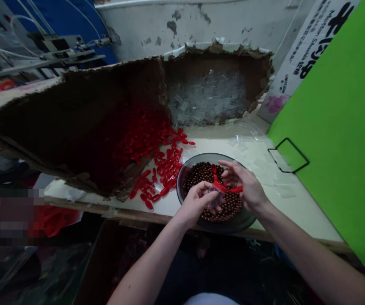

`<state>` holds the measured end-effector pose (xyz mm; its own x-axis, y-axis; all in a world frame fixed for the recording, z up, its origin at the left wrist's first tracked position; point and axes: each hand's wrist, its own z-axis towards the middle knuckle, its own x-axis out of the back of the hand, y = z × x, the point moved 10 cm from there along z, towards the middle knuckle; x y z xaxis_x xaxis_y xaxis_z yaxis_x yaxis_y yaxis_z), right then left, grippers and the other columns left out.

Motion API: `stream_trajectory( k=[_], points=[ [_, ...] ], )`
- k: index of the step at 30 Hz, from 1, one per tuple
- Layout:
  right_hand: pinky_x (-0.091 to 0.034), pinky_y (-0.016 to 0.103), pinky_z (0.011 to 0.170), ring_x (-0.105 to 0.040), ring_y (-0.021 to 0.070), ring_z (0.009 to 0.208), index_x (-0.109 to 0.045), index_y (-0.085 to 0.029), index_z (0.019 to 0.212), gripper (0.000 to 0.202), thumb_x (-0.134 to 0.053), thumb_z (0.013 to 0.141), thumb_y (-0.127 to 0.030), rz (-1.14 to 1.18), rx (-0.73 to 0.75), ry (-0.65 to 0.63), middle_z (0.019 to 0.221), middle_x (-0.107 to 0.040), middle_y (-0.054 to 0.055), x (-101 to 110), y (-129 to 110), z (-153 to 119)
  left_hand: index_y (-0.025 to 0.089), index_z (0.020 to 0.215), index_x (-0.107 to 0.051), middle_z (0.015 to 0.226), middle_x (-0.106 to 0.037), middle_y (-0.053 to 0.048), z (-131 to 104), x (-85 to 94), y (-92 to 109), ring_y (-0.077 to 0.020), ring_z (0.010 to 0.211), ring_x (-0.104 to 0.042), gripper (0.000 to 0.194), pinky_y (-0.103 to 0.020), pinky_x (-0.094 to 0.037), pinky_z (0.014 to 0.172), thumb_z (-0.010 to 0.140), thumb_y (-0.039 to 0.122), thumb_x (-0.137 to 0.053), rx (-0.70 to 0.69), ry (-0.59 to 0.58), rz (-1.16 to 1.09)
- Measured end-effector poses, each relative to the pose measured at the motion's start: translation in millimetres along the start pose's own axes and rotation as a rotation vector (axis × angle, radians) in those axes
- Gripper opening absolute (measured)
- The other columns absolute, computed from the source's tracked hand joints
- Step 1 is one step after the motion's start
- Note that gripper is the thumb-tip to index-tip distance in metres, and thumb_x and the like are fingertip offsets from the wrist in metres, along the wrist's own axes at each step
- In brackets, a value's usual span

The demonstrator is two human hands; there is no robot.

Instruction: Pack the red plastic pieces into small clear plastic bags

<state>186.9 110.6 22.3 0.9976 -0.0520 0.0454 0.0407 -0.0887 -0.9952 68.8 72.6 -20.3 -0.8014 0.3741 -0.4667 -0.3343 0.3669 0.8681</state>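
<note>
Over a bowl point(180, 192) of small brown balls point(201, 173), my left hand point(199, 201) pinches a small clear plastic piece with a red plastic part point(219, 187) at its top. My right hand point(247, 185) is just to the right, its index finger stretched out over the balls. A red plastic piece point(235, 189) lies in the right hand's curled lower fingers. One more red piece point(214, 168) shows above the balls between the hands; what supports it is unclear. The fingertips' exact contact is partly hidden.
A torn cardboard box point(112, 80) lies on its side, spilling red plastic pieces point(166, 167) onto the white table point(284, 212). Beside them is a heap of clear plastic pieces point(208, 99). A green panel point(338, 140) with a black wire handle point(308, 162) stands at right.
</note>
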Motion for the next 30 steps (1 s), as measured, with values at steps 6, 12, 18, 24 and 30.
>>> stream_trajectory(
  k=[6,12,18,24,30],
  points=[
    [-0.048,0.027,0.072,-0.059,0.0142,0.073,-0.065,-0.019,0.113,0.051,-0.04,0.09,-0.057,0.149,-0.047,-0.214,0.081,-0.064,0.005,-40.9,-2.2,5.7,0.014,0.094,-0.062,0.065,-0.063,-0.001,-4.7,-15.1,0.2,-0.0065,0.045,-0.049,0.033,-0.018,-0.037,0.044,0.081,0.045,-0.06,0.026,-0.026,0.213],
    [-0.047,0.025,0.07,-0.059,0.0128,0.07,-0.066,-0.02,0.112,0.052,-0.038,0.091,-0.058,0.332,-0.113,-0.301,0.076,-0.063,0.003,-55.9,0.4,-14.9,0.011,0.081,-0.065,0.055,-0.051,0.003,-12.0,-22.8,13.9,-0.0047,0.043,-0.042,0.034,-0.017,-0.033,0.043,0.084,0.044,-0.055,-0.052,0.065,0.389],
    [-0.048,0.025,0.072,-0.061,0.0124,0.07,-0.069,-0.019,0.105,0.05,-0.04,0.09,-0.057,0.394,-0.063,-0.176,0.075,-0.065,0.002,-47.7,-1.9,-16.4,0.013,0.079,-0.062,0.053,-0.051,0.003,-16.4,-22.6,3.9,-0.0048,0.04,-0.042,0.036,-0.016,-0.03,0.038,0.085,0.047,-0.052,-0.019,0.068,0.346],
    [-0.051,0.028,0.072,-0.062,0.0132,0.07,-0.068,-0.022,0.103,0.048,-0.041,0.088,-0.058,0.501,0.012,0.024,0.077,-0.066,0.002,15.3,-10.3,8.6,0.015,0.077,-0.056,0.052,-0.058,0.001,-16.7,-14.6,2.8,-0.0068,0.037,-0.046,0.037,-0.016,-0.031,0.035,0.082,0.052,-0.055,0.034,0.135,0.085],
    [-0.05,0.036,0.079,-0.063,0.0196,0.081,-0.067,-0.018,0.108,0.038,-0.053,0.082,-0.042,-0.514,0.076,0.522,0.09,-0.067,0.007,199.2,44.5,27.5,0.014,0.088,-0.062,0.074,-0.068,-0.001,-100.3,119.9,16.1,-0.0115,0.057,-0.062,0.036,-0.02,-0.048,0.05,0.063,0.036,-0.077,-0.075,0.704,0.032]
  ],
)
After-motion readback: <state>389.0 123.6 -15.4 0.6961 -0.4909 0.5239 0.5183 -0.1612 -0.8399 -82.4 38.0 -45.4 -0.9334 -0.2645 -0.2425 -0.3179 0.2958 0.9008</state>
